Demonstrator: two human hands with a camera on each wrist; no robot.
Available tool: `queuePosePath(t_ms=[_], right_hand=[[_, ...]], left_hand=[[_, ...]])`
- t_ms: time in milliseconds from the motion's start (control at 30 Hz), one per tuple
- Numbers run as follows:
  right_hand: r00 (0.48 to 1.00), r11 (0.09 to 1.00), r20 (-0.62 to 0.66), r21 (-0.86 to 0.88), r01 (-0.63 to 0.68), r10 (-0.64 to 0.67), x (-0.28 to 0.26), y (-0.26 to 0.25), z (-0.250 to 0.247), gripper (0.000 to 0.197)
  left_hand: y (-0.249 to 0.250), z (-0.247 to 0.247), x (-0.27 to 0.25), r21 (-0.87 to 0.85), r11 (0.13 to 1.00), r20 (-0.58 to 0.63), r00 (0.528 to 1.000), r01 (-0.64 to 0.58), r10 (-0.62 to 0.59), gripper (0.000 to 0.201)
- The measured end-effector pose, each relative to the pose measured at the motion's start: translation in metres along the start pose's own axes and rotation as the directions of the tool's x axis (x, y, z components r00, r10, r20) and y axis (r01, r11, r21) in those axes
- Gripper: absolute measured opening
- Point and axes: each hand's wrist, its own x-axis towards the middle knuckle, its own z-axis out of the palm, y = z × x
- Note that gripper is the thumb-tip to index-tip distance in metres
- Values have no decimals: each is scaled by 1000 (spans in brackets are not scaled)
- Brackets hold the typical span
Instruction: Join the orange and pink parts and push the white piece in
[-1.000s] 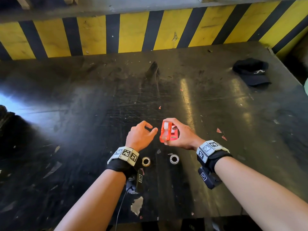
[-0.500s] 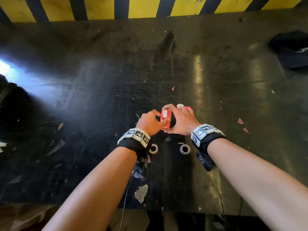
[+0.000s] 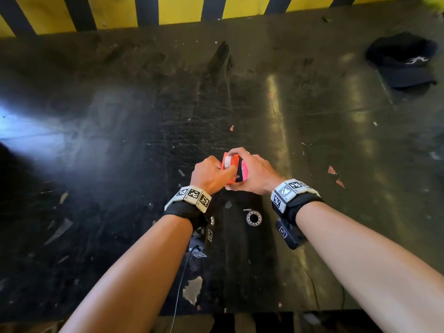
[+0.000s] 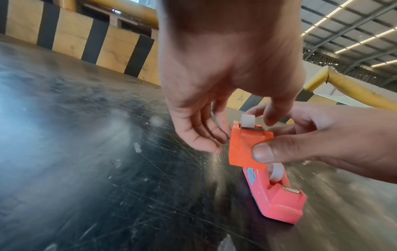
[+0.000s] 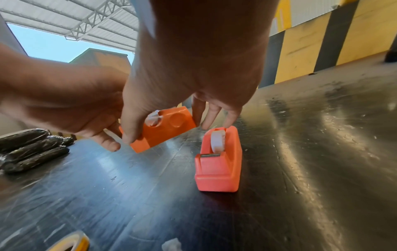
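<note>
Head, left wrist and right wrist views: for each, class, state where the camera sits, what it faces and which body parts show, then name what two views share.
Head: on the head, facing down at the black table; both forearms show.
Left wrist: on the left wrist, facing along the left hand at the orange dispenser held by the right hand.
Right wrist: on the right wrist, facing the pink dispenser standing on the table; both hands show.
Shared: both wrist views show both dispensers.

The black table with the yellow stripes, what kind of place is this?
Probably a warehouse or factory hall. A yellow-and-black hazard-striped barrier edges the scratched black table, a high metal truss roof spans overhead, and a yellow guard rail stands behind.
</note>
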Motion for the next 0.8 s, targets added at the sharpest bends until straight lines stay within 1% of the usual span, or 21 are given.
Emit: queuePosePath(t_ms=[100, 233, 300, 400, 500, 533, 600, 667, 733, 800], right_hand=[[1000, 1000, 12, 9, 1, -2, -2, -1, 1, 87], [1000, 1000, 28, -11, 10, -10, -3, -4, -4, 87], [1000, 1000, 26, -11, 9, -9, -3, -3, -6, 86], [1000, 1000, 22, 2, -12, 12, -4, 2, -10, 87], [1000, 999, 0, 28, -27, 27, -6, 8, -16, 86], [999, 999, -5, 38, -38, 38, -7, 9, -18, 85], [998, 997, -20, 55, -60, 61, -10, 10, -21, 86], [997, 996, -33, 63, -71, 73, -12, 10, -23, 90], [997, 996, -40, 61, -70, 73, -14, 10, -25, 93], [997, 996, -54, 61, -58, 61, -17, 9, -28, 93]], left_hand=[[-2, -2, -1, 58, 998, 18, 1000, 5, -6, 46], [0, -3, -1, 99, 995, -12, 1000, -1, 3, 46], [3, -2, 0, 106, 994, -4, 1000, -12, 12, 44], [4, -3, 0, 56, 998, 7, 1000, -17, 17, 43], [5, -10, -7, -17, 1000, -49, 999, -18, 17, 51], [6, -12, -10, -31, 999, -66, 997, -37, 35, 49], [11, -17, -17, -24, 996, -101, 991, -91, 88, 36], [15, -21, -22, 30, 989, -114, 982, -148, 151, 23], [20, -23, -25, 84, 982, -88, 980, -171, 178, 23], [26, -25, -27, 128, 981, -73, 985, -147, 157, 33]])
